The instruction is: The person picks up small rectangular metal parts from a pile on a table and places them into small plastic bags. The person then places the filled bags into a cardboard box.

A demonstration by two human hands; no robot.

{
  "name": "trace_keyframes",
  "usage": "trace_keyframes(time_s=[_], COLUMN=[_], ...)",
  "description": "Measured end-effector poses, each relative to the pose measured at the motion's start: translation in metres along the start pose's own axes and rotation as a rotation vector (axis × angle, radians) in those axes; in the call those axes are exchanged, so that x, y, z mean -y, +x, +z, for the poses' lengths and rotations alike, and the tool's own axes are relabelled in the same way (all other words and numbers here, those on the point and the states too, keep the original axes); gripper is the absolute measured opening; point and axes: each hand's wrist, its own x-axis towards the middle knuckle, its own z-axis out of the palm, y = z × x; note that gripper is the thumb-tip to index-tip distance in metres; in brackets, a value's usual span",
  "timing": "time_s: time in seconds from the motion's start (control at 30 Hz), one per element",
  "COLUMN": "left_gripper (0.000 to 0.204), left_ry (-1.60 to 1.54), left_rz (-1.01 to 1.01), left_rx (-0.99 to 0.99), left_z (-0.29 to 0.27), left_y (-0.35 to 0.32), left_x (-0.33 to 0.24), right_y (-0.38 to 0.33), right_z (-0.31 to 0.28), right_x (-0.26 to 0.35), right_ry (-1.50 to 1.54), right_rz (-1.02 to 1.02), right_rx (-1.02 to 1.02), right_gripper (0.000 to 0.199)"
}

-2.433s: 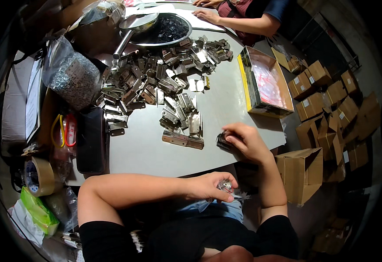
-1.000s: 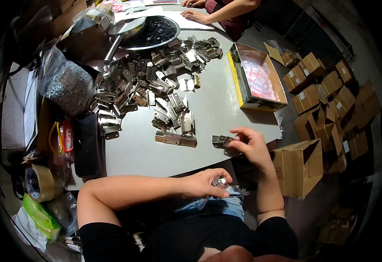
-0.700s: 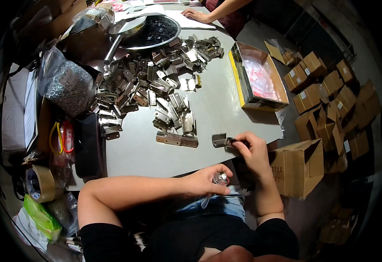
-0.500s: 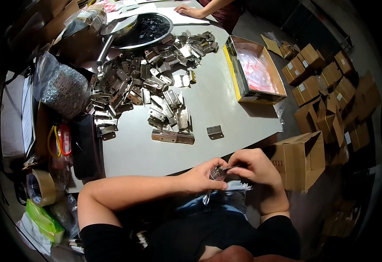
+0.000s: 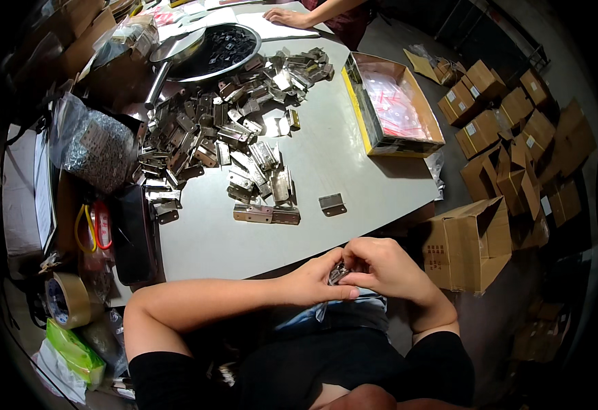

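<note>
A person seated at a grey work table (image 5: 340, 157) looks down at their own two hands, which meet just below the table's near edge, over the lap. The left hand (image 5: 313, 280) and the right hand (image 5: 381, 266) are pressed close together, fingertips pinching a small metal part (image 5: 338, 273) between them. Only a sliver of this part shows between the fingers. Its shape, its long axis and the way it points cannot be made out, because both hands cover most of it.

On the table just beyond the hands lies a single small metal hinge (image 5: 332, 203), flat, apart from everything else, its long side running roughly left to right with a slight tilt. To its left sits a long hinge strip (image 5: 267, 214), also lying left to right. Behind that, a wide heap of loose metal hinges (image 5: 224, 137) spreads towards the far left of the table, up to a round black bowl (image 5: 220, 49) filled with dark small pieces that are too small to identify.

On the far right of the table stands an open yellow-edged cardboard box (image 5: 395, 102) holding clear plastic bags. At the far edge, another person's hand (image 5: 287, 16) rests on sheets of paper; the rest of that person is cut off by the frame.

To the right, off the table, stacked brown cartons (image 5: 511, 116) fill the floor, and one open carton (image 5: 470, 239) stands near the right hand. At the left rim are a roll of brown tape (image 5: 66, 301) and a clear bag of metal parts (image 5: 94, 143).
</note>
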Motion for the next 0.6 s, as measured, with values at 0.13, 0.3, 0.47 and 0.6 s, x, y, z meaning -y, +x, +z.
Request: trace_keyframes(time_s=[0.13,0.3,0.47,0.6], left_gripper=[0.053,0.064,0.072,0.06], left_ry=[-0.019,-0.623,0.29,0.416], left_rz=[-0.126,-0.238,0.289,0.185], left_rx=[0.018,-0.052,-0.149,-0.323], left_z=[-0.008,-0.01,-0.024,-0.03], left_y=[-0.001,0.0,0.012,0.011], left_x=[-0.018,-0.025,-0.034,-0.037], right_y=[-0.001,-0.006,0.006,0.019], right_z=[0.001,-0.013,-0.016,-0.018], right_x=[-0.011,-0.005,0.004,0.013], right_ry=[0.098,0.046,-0.076,-0.243], right_rz=[-0.105,-0.26,-0.341,-0.481], right_rx=[-0.057,0.043,-0.139,-0.31], right_gripper=[0.014,0.016,0.015,0.017])
